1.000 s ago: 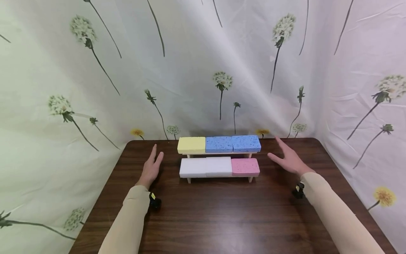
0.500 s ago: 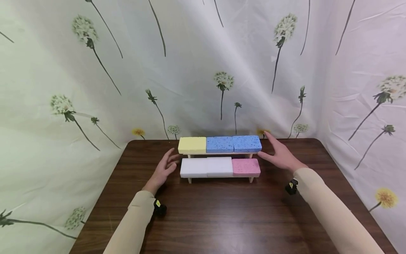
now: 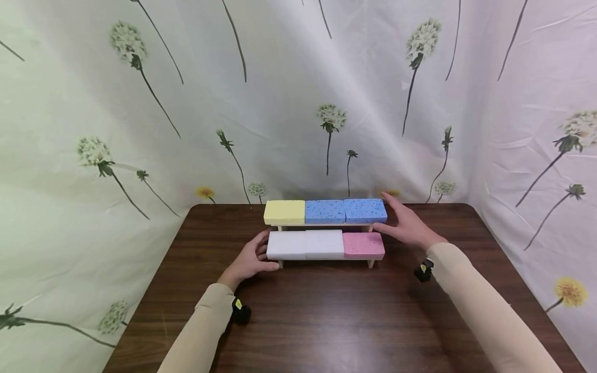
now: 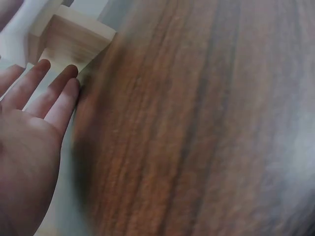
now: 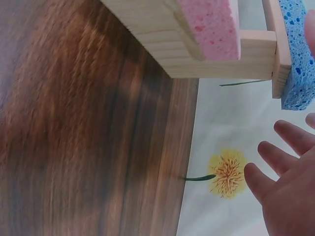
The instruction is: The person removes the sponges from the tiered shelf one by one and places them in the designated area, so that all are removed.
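Observation:
A small two-tier wooden rack point(image 5: 221, 69) stands on the table. Its upper shelf bears a yellow sponge point(image 3: 284, 211) and two blue sponges point(image 3: 325, 211); on the lower one lie two white sponge blocks point(image 3: 286, 245) and a pink sponge point(image 3: 364, 245). My left hand point(image 3: 249, 261) is at the lower shelf's left end, thumb in front and fingers behind; the left wrist view shows those fingers point(image 4: 56, 105) extended close to the wood. At the upper shelf's right end, my right hand point(image 3: 410, 228) has thumb and fingers spread beside the blue sponge, holding nothing.
The rack stands towards the back of a dark wood table point(image 3: 308, 321). Behind and beside the table hangs a pale curtain point(image 3: 280, 103) printed with dandelions. A small black camera point(image 3: 241, 311) is strapped at each wrist.
Both hands have moved inward to the rack. The left has come right and slightly nearer, its thumb now by the lower shelf's front corner; the right has moved left. Rack and sponges keep their places.

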The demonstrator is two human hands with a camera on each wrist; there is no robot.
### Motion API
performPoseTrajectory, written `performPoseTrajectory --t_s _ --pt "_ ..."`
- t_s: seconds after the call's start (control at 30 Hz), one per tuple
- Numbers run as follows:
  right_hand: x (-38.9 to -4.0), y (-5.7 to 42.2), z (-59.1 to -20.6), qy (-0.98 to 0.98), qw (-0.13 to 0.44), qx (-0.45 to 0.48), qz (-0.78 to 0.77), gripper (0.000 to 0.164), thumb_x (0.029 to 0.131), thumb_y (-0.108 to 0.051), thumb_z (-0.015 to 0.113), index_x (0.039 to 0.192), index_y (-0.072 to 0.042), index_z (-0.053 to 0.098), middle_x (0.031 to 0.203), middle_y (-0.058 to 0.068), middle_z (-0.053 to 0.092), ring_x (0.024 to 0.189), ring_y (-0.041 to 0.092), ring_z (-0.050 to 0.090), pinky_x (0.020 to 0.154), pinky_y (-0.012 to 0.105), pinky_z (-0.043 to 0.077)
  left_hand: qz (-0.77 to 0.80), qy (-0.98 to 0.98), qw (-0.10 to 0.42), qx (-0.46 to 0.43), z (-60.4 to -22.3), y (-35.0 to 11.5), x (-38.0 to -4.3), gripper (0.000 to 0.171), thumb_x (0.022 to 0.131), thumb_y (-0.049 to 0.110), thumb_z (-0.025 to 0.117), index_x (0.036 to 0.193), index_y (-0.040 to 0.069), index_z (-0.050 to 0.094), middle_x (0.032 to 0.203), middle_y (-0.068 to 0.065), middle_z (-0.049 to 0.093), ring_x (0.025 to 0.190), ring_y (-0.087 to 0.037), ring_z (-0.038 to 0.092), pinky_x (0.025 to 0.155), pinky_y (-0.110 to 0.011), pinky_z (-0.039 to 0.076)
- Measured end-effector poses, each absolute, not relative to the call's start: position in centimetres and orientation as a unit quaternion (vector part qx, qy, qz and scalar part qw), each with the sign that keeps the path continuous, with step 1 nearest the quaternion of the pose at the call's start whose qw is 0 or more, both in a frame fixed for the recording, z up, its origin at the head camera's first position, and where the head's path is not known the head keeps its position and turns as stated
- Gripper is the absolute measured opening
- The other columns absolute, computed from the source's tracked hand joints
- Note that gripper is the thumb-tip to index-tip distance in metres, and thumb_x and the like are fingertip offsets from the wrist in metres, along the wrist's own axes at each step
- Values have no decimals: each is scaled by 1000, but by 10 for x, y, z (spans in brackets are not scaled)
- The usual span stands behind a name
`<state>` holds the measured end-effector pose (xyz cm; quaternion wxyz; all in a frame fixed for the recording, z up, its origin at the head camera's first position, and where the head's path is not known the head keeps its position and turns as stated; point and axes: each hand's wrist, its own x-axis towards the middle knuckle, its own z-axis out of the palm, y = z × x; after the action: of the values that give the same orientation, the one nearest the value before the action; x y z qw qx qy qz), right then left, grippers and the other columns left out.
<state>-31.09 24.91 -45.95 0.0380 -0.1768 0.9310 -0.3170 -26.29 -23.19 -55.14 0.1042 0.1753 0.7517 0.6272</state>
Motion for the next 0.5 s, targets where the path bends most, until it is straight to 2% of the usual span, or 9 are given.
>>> performPoseTrajectory --t_s 0.13,0.3,0.5 --pt "-312 245 -457 928 37 -178 -325 108 92 -55 78 170 -15 14 174 15 21 158 43 23 124 67 25 620 760 104 164 -556 -230 -262 100 83 1 89 162 -2 28 161 -28 39 144 -44 47 108 -34 52" --pt "-315 242 -457 925 38 -180 -333 108 92 -54 79 169 -13 16 173 16 23 157 42 25 125 65 26 604 777 95 153 -556 -228 -261 93 83 3 90 159 -1 36 158 -25 44 141 -40 51 110 -39 52" --pt "-320 242 -461 921 37 -189 -339 105 92 -48 81 168 -11 18 170 20 28 155 42 30 124 64 29 596 783 86 155 -557 -226 -261 83 86 4 88 155 0 42 154 -24 49 137 -38 56 108 -37 53"
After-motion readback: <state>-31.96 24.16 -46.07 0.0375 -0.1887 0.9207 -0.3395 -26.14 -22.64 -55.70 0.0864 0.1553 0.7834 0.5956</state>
